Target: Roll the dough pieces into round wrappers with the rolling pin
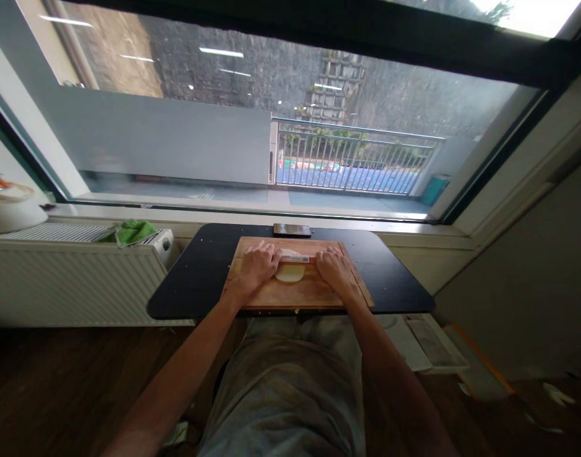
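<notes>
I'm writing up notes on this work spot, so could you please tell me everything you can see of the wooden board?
The wooden board is a flat, roughly rectangular, reddish-brown slab with thin lines near its sides. It lies flat on the black table, reaching the near edge, just short of the phone. A pale, flat piece rests on it, partly under a labelled rod held at its ends by the left hand and right hand. Whether the hands touch the wood is unclear.

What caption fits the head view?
Left hand and right hand hold a rolling pin over pale dough on a wooden board.
</notes>
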`<state>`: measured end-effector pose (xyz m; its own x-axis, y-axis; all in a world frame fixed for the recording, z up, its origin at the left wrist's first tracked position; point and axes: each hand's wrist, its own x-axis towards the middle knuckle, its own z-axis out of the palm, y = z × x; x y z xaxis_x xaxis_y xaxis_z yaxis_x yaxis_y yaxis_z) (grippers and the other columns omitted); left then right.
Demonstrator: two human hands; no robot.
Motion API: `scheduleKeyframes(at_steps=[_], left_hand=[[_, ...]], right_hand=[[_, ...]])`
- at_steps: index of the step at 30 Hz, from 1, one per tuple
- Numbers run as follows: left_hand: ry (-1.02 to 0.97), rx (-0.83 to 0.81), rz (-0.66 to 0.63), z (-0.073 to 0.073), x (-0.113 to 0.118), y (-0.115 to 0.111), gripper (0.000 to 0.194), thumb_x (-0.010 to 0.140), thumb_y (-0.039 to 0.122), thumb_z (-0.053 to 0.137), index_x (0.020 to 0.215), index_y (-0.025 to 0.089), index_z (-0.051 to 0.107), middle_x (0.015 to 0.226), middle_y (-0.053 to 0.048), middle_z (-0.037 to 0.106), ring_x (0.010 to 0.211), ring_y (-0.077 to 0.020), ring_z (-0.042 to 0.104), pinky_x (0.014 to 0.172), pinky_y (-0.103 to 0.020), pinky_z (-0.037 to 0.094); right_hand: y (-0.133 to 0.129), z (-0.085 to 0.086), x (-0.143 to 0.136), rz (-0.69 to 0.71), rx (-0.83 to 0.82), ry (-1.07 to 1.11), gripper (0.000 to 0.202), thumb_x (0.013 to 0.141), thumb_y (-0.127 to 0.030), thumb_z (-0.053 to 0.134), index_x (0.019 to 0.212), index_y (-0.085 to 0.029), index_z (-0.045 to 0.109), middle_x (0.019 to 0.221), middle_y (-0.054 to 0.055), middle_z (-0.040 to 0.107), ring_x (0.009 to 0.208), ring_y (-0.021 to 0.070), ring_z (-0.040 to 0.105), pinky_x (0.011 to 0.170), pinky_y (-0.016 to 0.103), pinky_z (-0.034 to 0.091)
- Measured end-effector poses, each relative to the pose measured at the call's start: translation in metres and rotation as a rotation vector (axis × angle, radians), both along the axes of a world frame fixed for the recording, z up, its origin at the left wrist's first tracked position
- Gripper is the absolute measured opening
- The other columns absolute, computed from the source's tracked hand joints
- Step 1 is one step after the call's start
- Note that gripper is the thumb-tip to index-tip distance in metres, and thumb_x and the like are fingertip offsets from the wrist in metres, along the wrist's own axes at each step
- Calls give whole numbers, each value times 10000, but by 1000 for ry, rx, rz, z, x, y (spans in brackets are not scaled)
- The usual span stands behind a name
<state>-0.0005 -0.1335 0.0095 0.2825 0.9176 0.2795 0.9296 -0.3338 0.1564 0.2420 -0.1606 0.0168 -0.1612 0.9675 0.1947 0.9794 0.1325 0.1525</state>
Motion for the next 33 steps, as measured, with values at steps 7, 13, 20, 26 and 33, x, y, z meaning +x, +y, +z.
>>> scheduleKeyframes(at_steps=[7, 13, 20, 26, 33], left_hand=[[50, 8, -54, -1, -9, -20, 605, 1159, 490, 262, 1368, 137, 706, 1461, -180, 726, 1396, -298, 650, 1224, -396, 438], [42, 41, -31, -17, -15, -42, 672, 1149, 512, 245, 1560, 113, 596, 1622, -194, 615, 1555, -315, 528, 1278, -421, 392], [20, 19, -28, -13, -12, -24, 669, 1147, 499, 255, 1634, 131, 529, 1677, -187, 562, 1619, -328, 452, 1311, -470, 350], [60, 11, -23, -7, -8, 8, 688, 1149, 473, 249, 1684, 86, 442, 1746, -208, 458, 1674, -341, 356, 1335, -493, 311], [56, 4, -27, -3, -5, 42, 657, 1131, 439, 294, 1696, 138, 443, 1739, -177, 484, 1684, -344, 322, 1333, -552, 314]], right_hand=[[-44, -1, -11, -74, 20, 80, 506, 1166, -261, 265, 1399, -144, 698, 1311, 206, 752, 1252, 324, 665, 1164, 451, 441], [-58, -13, -16, -128, 141, 179, 597, 1192, -373, 204, 1475, -94, 650, 1510, 214, 683, 1439, 298, 579, 1241, 398, 382], [-39, -5, -17, -102, 70, 169, 549, 1184, -353, 238, 1420, -187, 704, 1515, 162, 692, 1516, 310, 516, 1278, 443, 334], [-21, 6, -10, 13, 35, 58, 496, 1140, -255, 374, 1579, -196, 600, 1682, 171, 550, 1626, 367, 372, 1329, 576, 232], [6, 13, -7, 20, -2, 59, 469, 1126, -248, 414, 1544, -219, 624, 1615, 175, 610, 1568, 373, 432, 1277, 552, 309]])
